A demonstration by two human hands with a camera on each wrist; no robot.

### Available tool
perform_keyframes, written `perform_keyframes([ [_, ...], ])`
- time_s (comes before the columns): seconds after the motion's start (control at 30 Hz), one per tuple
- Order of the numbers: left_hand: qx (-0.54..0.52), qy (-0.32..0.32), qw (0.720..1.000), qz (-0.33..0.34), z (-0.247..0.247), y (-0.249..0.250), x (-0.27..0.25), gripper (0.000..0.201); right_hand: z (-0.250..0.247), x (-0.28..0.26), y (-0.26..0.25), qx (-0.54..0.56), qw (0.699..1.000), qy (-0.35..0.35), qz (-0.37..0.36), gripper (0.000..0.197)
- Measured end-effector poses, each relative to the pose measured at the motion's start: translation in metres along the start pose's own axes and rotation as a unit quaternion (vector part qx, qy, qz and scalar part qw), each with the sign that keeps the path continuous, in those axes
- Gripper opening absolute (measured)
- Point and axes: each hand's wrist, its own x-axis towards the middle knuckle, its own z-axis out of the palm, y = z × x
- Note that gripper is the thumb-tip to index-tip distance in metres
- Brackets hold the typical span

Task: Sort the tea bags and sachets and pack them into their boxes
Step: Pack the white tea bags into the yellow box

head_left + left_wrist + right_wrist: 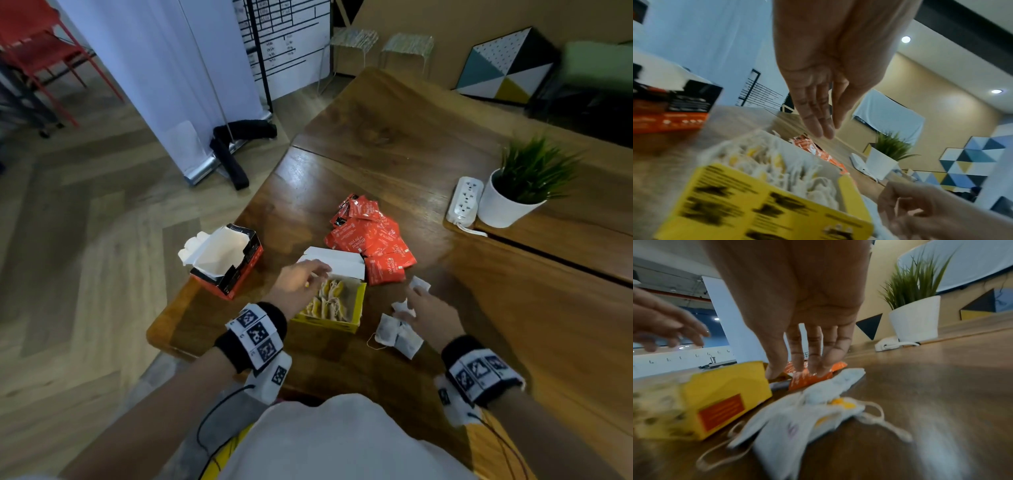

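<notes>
L hand [301,281] hovers over the open yellow box [356,301], fingers straight, holding nothing; box part-filled w/ tea bags [330,301]. R hand [428,311] reaches, fingers extended and relaxed, over loose white tea bags [399,334] on the wooden table [411,154] just right of box, gripping none. Red sachets [371,240] piled beyond the yellow box; red-black box [227,260] stands open, left.
</notes>
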Motion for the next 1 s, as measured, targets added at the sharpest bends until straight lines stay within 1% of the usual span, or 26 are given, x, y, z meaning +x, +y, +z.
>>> perform_keyframes([
  [0.13, -0.048, -0.074, 0.996, -0.024, 0.022, 0.018, 0.006, 0.019, 0.024, -0.014, -0.012, 0.007, 0.999, -0.009, 0.045, 0.048],
  [0.23, -0.086, -0.145, 0.984, -0.055, 0.033, 0.024, 0.013, 0.018, 0.033, -0.016, -0.02, -0.001, 0.998, -0.049, 0.05, 0.055],
  [0.27, -0.086, -0.165, 0.981, -0.06, 0.034, 0.026, 0.014, 0.017, 0.035, -0.015, -0.019, 0.014, 0.997, -0.056, 0.048, 0.055],
  [0.33, -0.079, -0.185, 0.977, -0.065, 0.032, 0.028, 0.017, 0.018, 0.032, -0.012, -0.014, 0.08, 0.994, -0.058, 0.049, 0.048],
  [0.37, -0.088, -0.189, 0.976, -0.071, 0.031, 0.028, 0.018, 0.019, 0.028, -0.011, -0.011, 0.122, 0.99, -0.048, 0.051, 0.041],
  [0.43, -0.134, -0.198, 0.967, -0.09, 0.027, 0.028, 0.02, 0.021, 0.016, -0.011, -0.004, 0.195, 0.979, -0.006, 0.054, 0.019],
  [0.5, -0.18, -0.221, 0.952, -0.11, 0.023, 0.029, 0.021, 0.026, 0.001, -0.014, -0.001, 0.258, 0.964, 0.04, 0.049, 0.017],
  [0.53, -0.191, -0.234, 0.946, -0.118, 0.022, 0.032, 0.022, 0.03, -0.008, -0.015, -0.001, 0.301, 0.951, 0.058, 0.042, 0.018],
  [0.57, -0.196, -0.246, 0.941, -0.125, 0.021, 0.034, 0.024, 0.036, -0.017, -0.018, -0.002, 0.363, 0.929, 0.069, 0.032, 0.016],
  [0.6, -0.201, -0.257, 0.936, -0.131, 0.022, 0.037, 0.025, 0.04, -0.026, -0.021, -0.005, 0.44, 0.895, 0.068, 0.025, 0.014],
  [0.63, -0.211, -0.269, 0.93, -0.138, 0.023, 0.04, 0.027, 0.043, -0.035, -0.023, -0.009, 0.522, 0.851, 0.058, 0.021, 0.013],
  [0.7, -0.263, -0.296, 0.907, -0.142, 0.025, 0.046, 0.027, 0.044, -0.05, -0.026, -0.018, 0.663, 0.747, 0.008, 0.043, 0.013],
  [0.73, -0.308, -0.309, 0.889, -0.14, 0.026, 0.048, 0.026, 0.041, -0.054, -0.026, -0.022, 0.718, 0.693, -0.028, 0.058, 0.013],
  [0.77, -0.355, -0.319, 0.868, -0.137, 0.027, 0.049, 0.025, 0.036, -0.057, -0.025, -0.025, 0.757, 0.647, -0.059, 0.072, 0.014],
  [0.8, -0.386, -0.323, 0.854, -0.131, 0.027, 0.05, 0.024, 0.031, -0.059, -0.024, -0.026, 0.778, 0.618, -0.081, 0.082, 0.015],
  [0.83, -0.389, -0.32, 0.855, -0.123, 0.026, 0.051, 0.023, 0.028, -0.059, -0.024, -0.027, 0.785, 0.606, -0.097, 0.089, 0.016],
  [0.87, -0.371, -0.308, 0.868, -0.117, 0.025, 0.053, 0.023, 0.03, -0.058, -0.023, -0.028, 0.785, 0.603, -0.107, 0.093, 0.018],
  [0.93, -0.313, -0.267, 0.904, -0.115, 0.024, 0.054, 0.021, 0.035, -0.052, -0.024, -0.03, 0.783, 0.604, -0.122, 0.086, 0.024],
  [0.97, -0.287, -0.253, 0.917, -0.113, 0.024, 0.053, 0.021, 0.036, -0.049, -0.023, -0.03, 0.786, 0.6, -0.13, 0.08, 0.026],
  [1.0, -0.265, -0.244, 0.926, -0.111, 0.024, 0.051, 0.02, 0.036, -0.046, -0.023, -0.031, 0.793, 0.589, -0.139, 0.075, 0.028],
])
